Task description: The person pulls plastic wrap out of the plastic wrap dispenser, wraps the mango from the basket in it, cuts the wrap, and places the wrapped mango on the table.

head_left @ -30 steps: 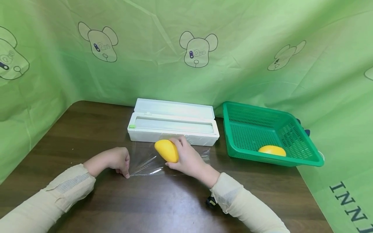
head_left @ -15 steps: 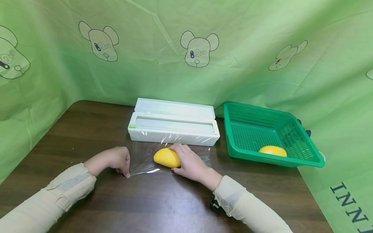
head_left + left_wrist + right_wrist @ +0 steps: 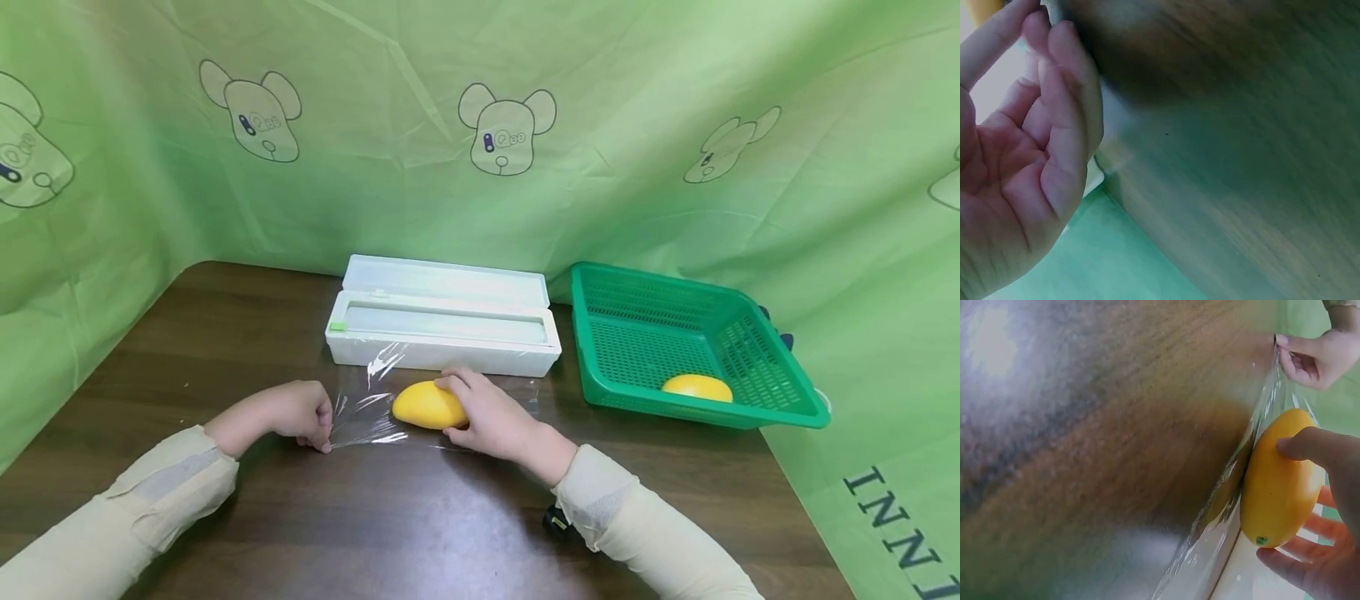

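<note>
My right hand grips a yellow mango, thumb on one side and fingers round the other. The mango lies on its side on a sheet of clear plastic wrap, stretched in front of the white wrap box. My left hand pinches the near left corner of that wrap between thumb and fingers. In the right wrist view the mango shows a small green stem end, and the wrap's edge runs taut toward the left hand. The left wrist view shows the left palm with curled fingers.
A white plastic-wrap box with its lid raised stands at the back of the brown table. To its right is a green basket holding another mango. A green curtain hangs behind.
My right hand has lowered the mango from a tilted position above the wrap and laid it down on its side. The left hand has stayed at the wrap's corner.
</note>
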Demonstrator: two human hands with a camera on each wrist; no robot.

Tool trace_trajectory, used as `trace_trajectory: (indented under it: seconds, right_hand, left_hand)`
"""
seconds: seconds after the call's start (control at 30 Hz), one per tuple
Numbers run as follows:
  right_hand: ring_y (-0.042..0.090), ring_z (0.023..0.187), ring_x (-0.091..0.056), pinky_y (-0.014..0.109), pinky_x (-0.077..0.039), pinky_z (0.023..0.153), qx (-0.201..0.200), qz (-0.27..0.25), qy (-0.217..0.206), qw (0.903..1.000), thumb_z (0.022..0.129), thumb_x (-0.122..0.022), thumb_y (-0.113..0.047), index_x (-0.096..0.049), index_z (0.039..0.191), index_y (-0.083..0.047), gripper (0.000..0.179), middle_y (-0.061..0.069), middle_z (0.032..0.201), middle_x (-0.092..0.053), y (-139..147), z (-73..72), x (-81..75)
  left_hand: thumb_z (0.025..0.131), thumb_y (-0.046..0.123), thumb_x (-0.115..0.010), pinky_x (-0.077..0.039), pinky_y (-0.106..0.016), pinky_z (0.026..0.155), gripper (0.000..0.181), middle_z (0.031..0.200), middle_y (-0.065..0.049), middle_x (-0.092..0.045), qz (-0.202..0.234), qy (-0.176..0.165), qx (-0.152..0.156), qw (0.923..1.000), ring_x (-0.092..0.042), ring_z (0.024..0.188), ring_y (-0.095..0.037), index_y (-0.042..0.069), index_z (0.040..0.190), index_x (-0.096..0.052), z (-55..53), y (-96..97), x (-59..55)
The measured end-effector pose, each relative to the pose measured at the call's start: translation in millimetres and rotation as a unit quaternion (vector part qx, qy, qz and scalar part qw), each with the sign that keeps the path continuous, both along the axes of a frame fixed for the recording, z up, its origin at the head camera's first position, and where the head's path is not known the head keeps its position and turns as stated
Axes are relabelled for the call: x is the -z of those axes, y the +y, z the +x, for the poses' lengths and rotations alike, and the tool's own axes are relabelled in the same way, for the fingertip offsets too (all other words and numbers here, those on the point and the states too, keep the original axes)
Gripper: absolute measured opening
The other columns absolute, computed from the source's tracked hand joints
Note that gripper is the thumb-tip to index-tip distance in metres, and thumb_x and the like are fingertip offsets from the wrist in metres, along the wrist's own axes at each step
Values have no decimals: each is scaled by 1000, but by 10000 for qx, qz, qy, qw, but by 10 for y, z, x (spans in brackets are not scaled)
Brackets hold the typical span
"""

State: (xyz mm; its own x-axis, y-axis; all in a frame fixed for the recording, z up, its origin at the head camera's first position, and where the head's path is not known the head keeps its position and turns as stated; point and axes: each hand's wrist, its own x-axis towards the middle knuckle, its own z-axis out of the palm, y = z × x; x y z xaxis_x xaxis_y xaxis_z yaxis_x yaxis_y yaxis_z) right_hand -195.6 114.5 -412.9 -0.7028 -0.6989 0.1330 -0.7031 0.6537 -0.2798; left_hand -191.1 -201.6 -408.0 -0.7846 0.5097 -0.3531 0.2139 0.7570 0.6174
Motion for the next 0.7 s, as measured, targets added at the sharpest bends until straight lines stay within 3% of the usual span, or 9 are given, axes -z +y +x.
trace_trajectory:
  seconds: [0.23,0.53,0.63,0.7]
  right_hand:
    - [24,101,-61,37,-53,90,41,19,10,10000,86,-85,-21,-59,140,-3,63,13,124,-54,8,-9,-39]
    - [20,97,-61,35,-53,86,-9,62,11,10000,86,-85,-22,-59,141,-2,64,10,118,-55,18,-31,-43]
    - [19,95,-60,34,-53,85,-24,98,-28,9999,87,-85,-22,-58,142,-2,64,10,118,-55,20,-29,-59]
    - [19,95,-60,34,-53,85,-31,104,-58,9999,87,-85,-22,-58,142,-2,64,10,117,-55,21,-28,-65]
  left_hand:
    - [81,7,-80,-41,-27,55,19,57,7,-55,624,-51,203,9978,-51,57,-11,10,67,-67,-2,-23,-70]
    - [82,4,-72,-45,-28,60,7,75,-8,-70,1611,-885,332,9824,-64,73,-23,3,77,-67,17,4,-286]
    - [83,5,-74,-45,-28,60,9,73,-6,-67,1642,-840,188,9827,-62,71,-22,2,80,-66,17,20,-295]
    - [82,8,-79,-43,-29,60,16,70,-3,-63,1413,-610,54,9881,-58,67,-19,2,85,-65,27,49,-278]
